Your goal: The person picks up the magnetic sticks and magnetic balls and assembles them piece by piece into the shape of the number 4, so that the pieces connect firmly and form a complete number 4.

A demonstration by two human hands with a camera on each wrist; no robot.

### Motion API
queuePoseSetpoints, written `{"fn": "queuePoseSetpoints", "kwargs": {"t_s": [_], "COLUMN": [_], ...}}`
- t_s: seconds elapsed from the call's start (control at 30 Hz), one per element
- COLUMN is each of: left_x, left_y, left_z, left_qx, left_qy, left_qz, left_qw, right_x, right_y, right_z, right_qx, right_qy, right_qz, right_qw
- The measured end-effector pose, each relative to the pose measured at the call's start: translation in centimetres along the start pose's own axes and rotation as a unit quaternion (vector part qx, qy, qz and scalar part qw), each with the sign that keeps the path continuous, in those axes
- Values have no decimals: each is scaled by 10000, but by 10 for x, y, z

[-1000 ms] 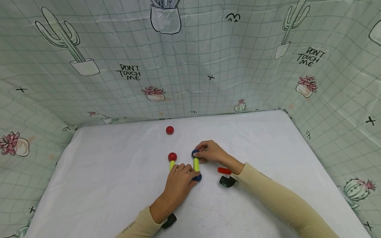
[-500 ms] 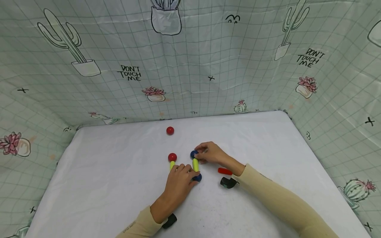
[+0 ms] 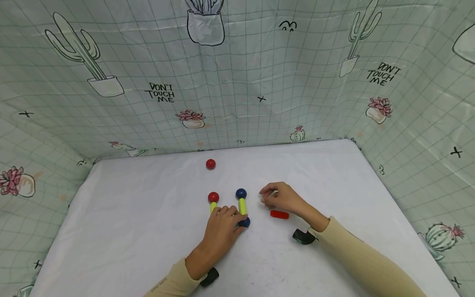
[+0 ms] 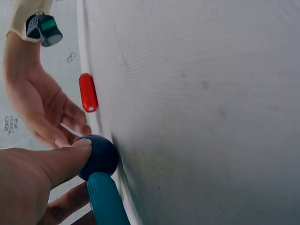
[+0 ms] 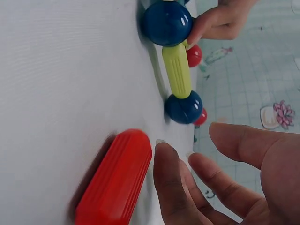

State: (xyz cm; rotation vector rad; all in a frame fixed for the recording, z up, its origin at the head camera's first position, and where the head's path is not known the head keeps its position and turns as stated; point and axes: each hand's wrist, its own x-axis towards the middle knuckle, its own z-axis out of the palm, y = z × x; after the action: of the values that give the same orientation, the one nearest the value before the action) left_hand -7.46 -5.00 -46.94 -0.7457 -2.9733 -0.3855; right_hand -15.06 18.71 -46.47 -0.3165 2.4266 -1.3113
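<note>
My left hand [image 3: 219, 229] holds the nearer blue ball [image 4: 99, 157] between thumb and fingers. A yellow-green ribbed rod [image 5: 177, 70] joins it to a farther blue ball [image 3: 241, 193]. A teal rod [image 4: 107, 199] extends from the held ball, hidden beneath my left hand in the head view. Left of these, a red ball [image 3: 213, 197] tops another yellow-green rod [image 3: 213, 206], partly covered by the same hand. My right hand [image 3: 285, 198] holds nothing, its fingers apart and loosely bent, just above a red ribbed rod [image 5: 117, 180] lying on the table.
A loose red ball [image 3: 210, 164] lies near the back of the white-covered table [image 3: 130, 214]. Behind it hangs a gridded curtain [image 3: 237, 74] with cactus drawings. Dark wrist cameras sit on both wrists, the right one [image 3: 303, 236] low over the tabletop.
My right hand has let go of the farther blue ball and moved right, toward the red rod. That ball has shifted slightly left. The left hand has kept its hold.
</note>
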Motion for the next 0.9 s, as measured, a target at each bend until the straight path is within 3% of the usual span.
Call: {"fn": "queuePoseSetpoints", "kwargs": {"t_s": [0.27, 0.47, 0.9], "left_x": [-1, -1, 0], "left_y": [-2, -4, -5], "left_z": [1, 2, 3], "left_qx": [-411, -465, -418], "left_qy": [63, 138, 158], "left_qz": [-68, -32, -13], "left_qw": [9991, 9988, 9990], "right_x": [-21, -30, -41], "right_y": [13, 19, 23], "right_z": [-16, -23, -11], "right_qx": [-111, -374, -751], "right_qy": [111, 221, 156], "right_qz": [-38, -166, -101], "right_qw": [9999, 9989, 9970]}}
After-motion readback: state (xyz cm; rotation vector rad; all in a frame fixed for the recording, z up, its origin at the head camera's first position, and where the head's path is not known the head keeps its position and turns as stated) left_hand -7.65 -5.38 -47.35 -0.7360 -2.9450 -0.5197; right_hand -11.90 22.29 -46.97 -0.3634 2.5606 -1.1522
